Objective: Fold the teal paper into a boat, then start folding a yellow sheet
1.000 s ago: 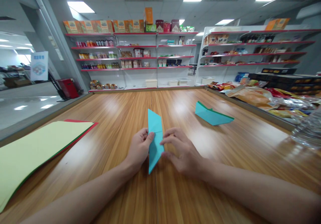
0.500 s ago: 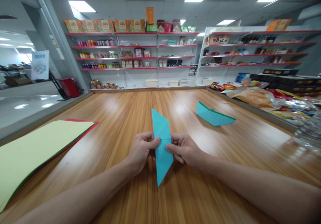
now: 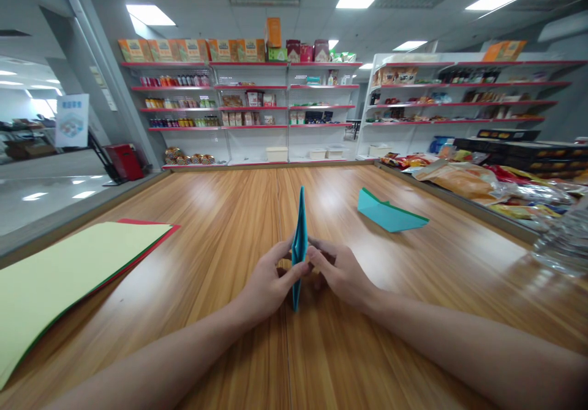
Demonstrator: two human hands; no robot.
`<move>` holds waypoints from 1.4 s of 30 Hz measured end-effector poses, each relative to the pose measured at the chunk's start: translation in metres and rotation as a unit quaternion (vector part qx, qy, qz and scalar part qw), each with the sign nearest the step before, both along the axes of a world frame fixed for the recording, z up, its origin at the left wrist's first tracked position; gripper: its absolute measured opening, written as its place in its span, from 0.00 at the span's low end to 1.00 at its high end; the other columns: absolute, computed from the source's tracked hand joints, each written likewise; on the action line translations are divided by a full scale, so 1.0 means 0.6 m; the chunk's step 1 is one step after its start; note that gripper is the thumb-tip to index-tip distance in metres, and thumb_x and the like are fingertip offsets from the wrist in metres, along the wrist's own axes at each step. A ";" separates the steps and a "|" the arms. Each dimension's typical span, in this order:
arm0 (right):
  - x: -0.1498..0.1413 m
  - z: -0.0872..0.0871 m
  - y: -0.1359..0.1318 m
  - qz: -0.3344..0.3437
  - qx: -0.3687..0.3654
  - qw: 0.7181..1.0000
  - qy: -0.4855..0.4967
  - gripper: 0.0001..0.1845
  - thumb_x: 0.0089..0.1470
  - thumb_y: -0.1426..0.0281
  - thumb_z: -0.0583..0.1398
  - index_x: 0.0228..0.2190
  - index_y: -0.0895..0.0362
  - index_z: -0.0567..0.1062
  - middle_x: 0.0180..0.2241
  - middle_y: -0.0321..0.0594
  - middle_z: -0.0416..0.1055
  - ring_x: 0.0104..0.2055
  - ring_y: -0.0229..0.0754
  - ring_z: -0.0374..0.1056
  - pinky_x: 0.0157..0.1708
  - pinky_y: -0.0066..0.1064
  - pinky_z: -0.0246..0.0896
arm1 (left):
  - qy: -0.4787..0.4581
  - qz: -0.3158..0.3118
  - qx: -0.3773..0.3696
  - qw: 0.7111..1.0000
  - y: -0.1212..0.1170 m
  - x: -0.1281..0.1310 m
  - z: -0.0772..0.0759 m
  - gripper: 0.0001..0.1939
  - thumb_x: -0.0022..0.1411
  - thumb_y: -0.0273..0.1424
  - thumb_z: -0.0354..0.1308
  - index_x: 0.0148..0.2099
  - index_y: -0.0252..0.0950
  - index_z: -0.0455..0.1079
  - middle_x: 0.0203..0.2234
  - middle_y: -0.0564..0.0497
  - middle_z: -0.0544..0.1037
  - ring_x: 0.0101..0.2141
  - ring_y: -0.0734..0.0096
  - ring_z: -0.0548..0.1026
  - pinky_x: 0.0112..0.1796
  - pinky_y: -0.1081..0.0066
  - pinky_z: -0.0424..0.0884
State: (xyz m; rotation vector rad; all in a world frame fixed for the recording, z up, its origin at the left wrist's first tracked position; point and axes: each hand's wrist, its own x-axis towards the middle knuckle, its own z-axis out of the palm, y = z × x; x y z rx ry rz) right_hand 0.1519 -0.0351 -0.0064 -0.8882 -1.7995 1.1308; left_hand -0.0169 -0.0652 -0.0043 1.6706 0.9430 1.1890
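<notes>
Centrally, a folded blue paper [image 3: 300, 232] is seen nearly edge-on, pinched between the fingers of the left grip [image 3: 266, 281] and the right grip [image 3: 346, 275], both thumbs near its middle. Beyond the grips, to their right, a green-edged blue paper boat [image 3: 389, 215] rests on the wooden bench [image 3: 220, 214]. Left of them lie stacked yellow, green and red sheets [image 3: 82, 266].
</notes>
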 end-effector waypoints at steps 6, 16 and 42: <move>0.000 0.006 -0.006 -0.010 0.042 0.999 -0.027 0.20 0.58 0.55 0.56 0.40 0.57 0.76 0.27 0.40 0.73 0.27 0.38 0.68 0.22 0.25 0.60 | 0.014 -0.006 0.000 1.000 0.001 0.001 -0.007 0.31 0.57 0.34 0.62 0.61 0.40 0.59 0.47 0.46 0.71 0.44 0.64 0.72 0.41 0.68 0.72; 0.007 0.001 0.002 -0.018 0.050 0.998 -0.032 0.24 0.61 0.55 0.51 0.24 0.59 0.74 0.21 0.37 0.70 0.23 0.36 0.66 0.23 0.26 0.57 | 0.007 -0.002 -0.030 1.000 0.002 -0.003 0.001 0.16 0.61 0.37 0.56 0.47 0.32 0.71 0.33 0.48 0.75 0.32 0.67 0.73 0.33 0.71 0.69; 0.000 -0.002 -0.002 0.038 0.040 0.998 -0.042 0.25 0.61 0.56 0.49 0.21 0.59 0.68 0.20 0.37 0.66 0.23 0.37 0.63 0.23 0.27 0.56 | 0.003 0.099 -0.061 0.993 0.015 -0.010 -0.007 0.14 0.59 0.35 0.52 0.25 0.33 0.66 0.18 0.55 0.67 0.20 0.75 0.63 0.21 0.76 0.59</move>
